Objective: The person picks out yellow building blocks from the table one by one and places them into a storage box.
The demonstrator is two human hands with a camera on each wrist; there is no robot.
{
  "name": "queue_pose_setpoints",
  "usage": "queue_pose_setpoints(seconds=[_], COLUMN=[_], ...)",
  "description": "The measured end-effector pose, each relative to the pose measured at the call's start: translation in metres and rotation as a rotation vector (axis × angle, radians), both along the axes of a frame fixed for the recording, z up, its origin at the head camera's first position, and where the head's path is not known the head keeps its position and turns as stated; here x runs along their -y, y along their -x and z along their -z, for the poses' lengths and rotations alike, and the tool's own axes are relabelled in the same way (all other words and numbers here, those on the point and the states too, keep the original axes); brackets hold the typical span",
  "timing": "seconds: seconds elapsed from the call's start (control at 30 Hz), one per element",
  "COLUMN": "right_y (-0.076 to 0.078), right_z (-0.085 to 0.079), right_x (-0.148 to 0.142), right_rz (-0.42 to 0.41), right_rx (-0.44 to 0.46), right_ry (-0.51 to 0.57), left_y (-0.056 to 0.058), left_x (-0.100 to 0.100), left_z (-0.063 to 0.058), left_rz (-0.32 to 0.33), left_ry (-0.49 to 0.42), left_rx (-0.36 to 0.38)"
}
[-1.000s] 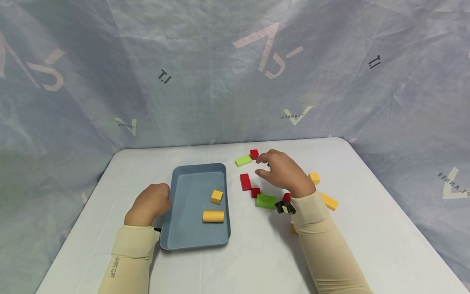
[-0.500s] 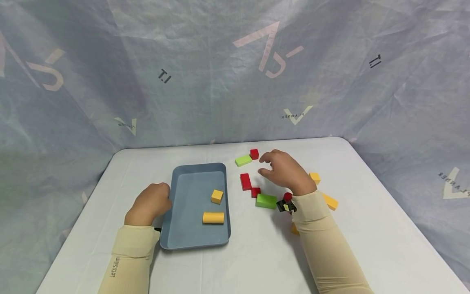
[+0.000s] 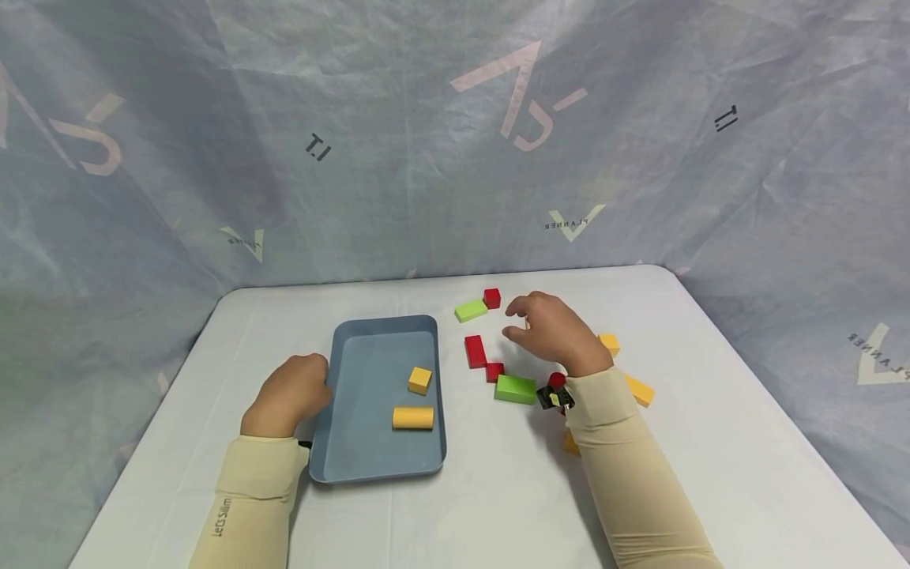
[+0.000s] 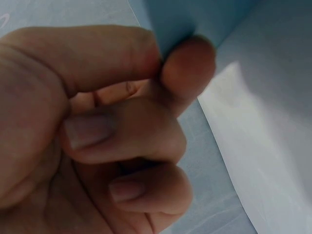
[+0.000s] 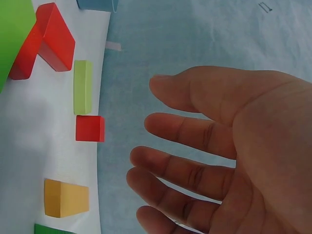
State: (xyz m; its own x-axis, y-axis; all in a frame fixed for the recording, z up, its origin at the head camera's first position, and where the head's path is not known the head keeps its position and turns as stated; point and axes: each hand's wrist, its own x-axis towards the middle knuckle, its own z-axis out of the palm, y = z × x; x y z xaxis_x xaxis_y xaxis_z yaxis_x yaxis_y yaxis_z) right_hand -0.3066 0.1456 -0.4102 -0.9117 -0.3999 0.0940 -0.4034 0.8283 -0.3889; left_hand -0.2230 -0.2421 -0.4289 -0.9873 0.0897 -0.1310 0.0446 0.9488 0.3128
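Observation:
My left hand (image 3: pixel 290 395) pinches the left wall of a blue-grey tray (image 3: pixel 323 450) between thumb and a finger, as the left wrist view shows. In the tray lie a yellow cube (image 3: pixel 420 381) and a yellow cylinder (image 3: pixel 413 418). My right hand (image 3: pixel 554 332) hovers over the table with fingers loosely spread and nothing in them. Left of it are a red cube (image 3: pixel 492 298), a light green block (image 3: pixel 471 310), a flat red block (image 3: pixel 475 352) and a smaller red block (image 3: pixel 494 372). A green block (image 3: pixel 515 389) lies near the wrist.
Yellow blocks, one cube-like (image 3: pixel 609 344) and one longer (image 3: pixel 640 390), lie right of my right wrist. Another yellow block (image 3: pixel 572 443) is partly hidden under the sleeve. The right wrist view also shows a yellow block (image 5: pixel 66 198) and a dark green edge (image 5: pixel 51 229). A cloth curtain (image 3: pixel 398 158) hangs behind the white table.
My right hand has drifted slightly to the right, away from the red cube. The left hand, the tray and the blocks stay in place.

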Motion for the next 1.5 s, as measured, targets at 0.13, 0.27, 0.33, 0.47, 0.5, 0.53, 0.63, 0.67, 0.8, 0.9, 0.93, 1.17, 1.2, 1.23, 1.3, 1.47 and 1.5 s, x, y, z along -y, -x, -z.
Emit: queue_pose_setpoints(seconds=[0.13,0.27,0.33,0.47,0.5,0.53,0.63,0.67,0.8,0.9,0.93,1.17,1.2,1.23,1.3,1.47,1.5], right_y=[0.002,0.004,0.005,0.007,0.007,0.007,0.008,0.008,0.009,0.01,0.01,0.011,0.011,0.011,0.01,0.011,0.011], right_z=[0.003,0.006,0.007,0.009,0.009,0.01,0.011,0.011,0.012,0.013,0.014,0.016,0.016,0.016,0.017,0.019,0.019], right_x=[-0.001,0.0,0.0,-0.001,-0.001,-0.001,-0.001,-0.001,-0.001,-0.002,-0.002,-0.002,-0.002,-0.001,-0.001,-0.002,-0.002], right_rz=[0.007,0.017,0.022,0.031,0.034,0.037,0.044,0.047,0.06,0.068,0.067,0.081,0.082,0.086,0.087,0.097,0.1], right_rx=[0.008,0.026,0.032,0.044,0.048,0.054,0.068,0.074,0.089,0.096,0.099,0.117,0.122,0.128,0.136,0.148,0.151], right_ry=[-0.011,-0.021,-0.022,-0.02,-0.021,-0.023,-0.025,-0.026,-0.032,-0.042,-0.041,-0.054,-0.056,-0.06,-0.067,-0.09,-0.094], left_y=[0.0,-0.001,-0.001,-0.001,-0.001,-0.001,-0.001,-0.001,-0.001,-0.002,-0.002,-0.001,-0.001,-0.001,-0.001,-0.001,-0.001], left_x=[0.0,-0.001,-0.001,0.0,0.0,-0.001,-0.001,-0.001,-0.001,-0.001,-0.001,-0.001,-0.001,0.0,0.0,-0.001,-0.001], left_z=[0.0,-0.001,-0.001,-0.001,-0.001,-0.001,-0.001,-0.001,-0.001,-0.002,-0.002,-0.001,-0.001,-0.001,-0.001,-0.001,-0.001], left_rz=[0.004,0.004,0.004,0.008,0.008,0.007,0.006,0.004,0.003,0.004,0.005,0.006,0.007,0.006,0.006,0.005,0.005], left_ry=[0.001,0.001,0.003,0.011,0.011,0.012,0.012,0.011,0.01,0.007,0.007,0.009,0.01,0.01,0.008,0.002,0.001], left_rx=[-0.004,0.0,0.003,0.0,0.002,0.004,0.008,0.008,0.009,0.008,0.008,0.01,0.009,0.009,0.008,0.005,0.004])
